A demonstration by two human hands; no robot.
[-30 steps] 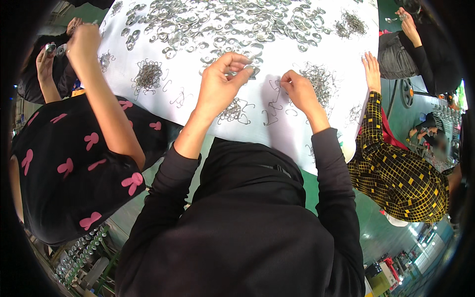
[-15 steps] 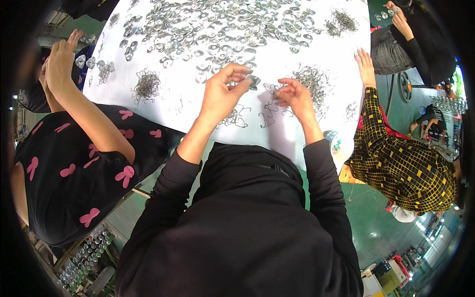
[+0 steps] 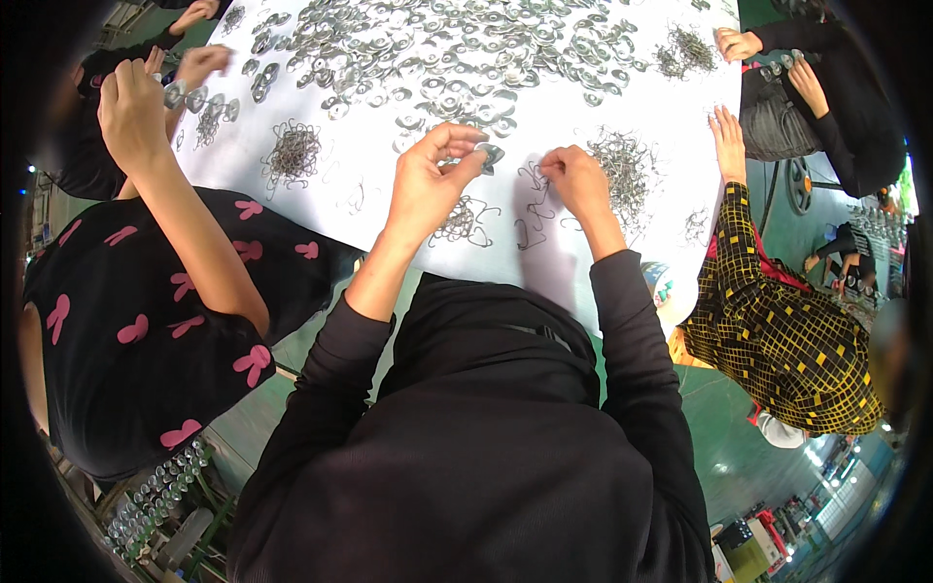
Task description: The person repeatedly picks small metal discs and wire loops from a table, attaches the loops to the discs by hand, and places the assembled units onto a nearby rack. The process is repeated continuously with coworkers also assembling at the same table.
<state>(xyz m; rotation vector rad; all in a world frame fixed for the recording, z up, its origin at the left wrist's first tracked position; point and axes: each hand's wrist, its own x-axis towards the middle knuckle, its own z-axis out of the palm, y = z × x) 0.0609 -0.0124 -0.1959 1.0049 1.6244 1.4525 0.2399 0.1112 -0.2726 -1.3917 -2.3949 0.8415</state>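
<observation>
My left hand (image 3: 428, 185) is raised over the near part of the white table, its thumb and fingers closed on a small shiny metal disc (image 3: 492, 155). Across from it, my right hand (image 3: 577, 181) is closed, fingertips pinched together above some loose wire hooks (image 3: 535, 209); what they hold, if anything, is too small to make out. A dense heap of bent wire hooks (image 3: 627, 175) lies just beyond and right of my right hand. Below my left hand sits a smaller pile of hooks (image 3: 465, 222).
Many metal discs (image 3: 437, 49) cover the far middle of the white table (image 3: 340, 219). More hook piles lie at left (image 3: 293, 153) and far right (image 3: 685, 53). Co-workers sit close on both sides; one's arm (image 3: 180, 214) reaches in at left. A small tub (image 3: 659, 282) stands at the near right edge.
My right hand's fingers have closed into a pinch and turned downward. My left hand stays nearly in place, still holding the disc. The view has shifted slightly.
</observation>
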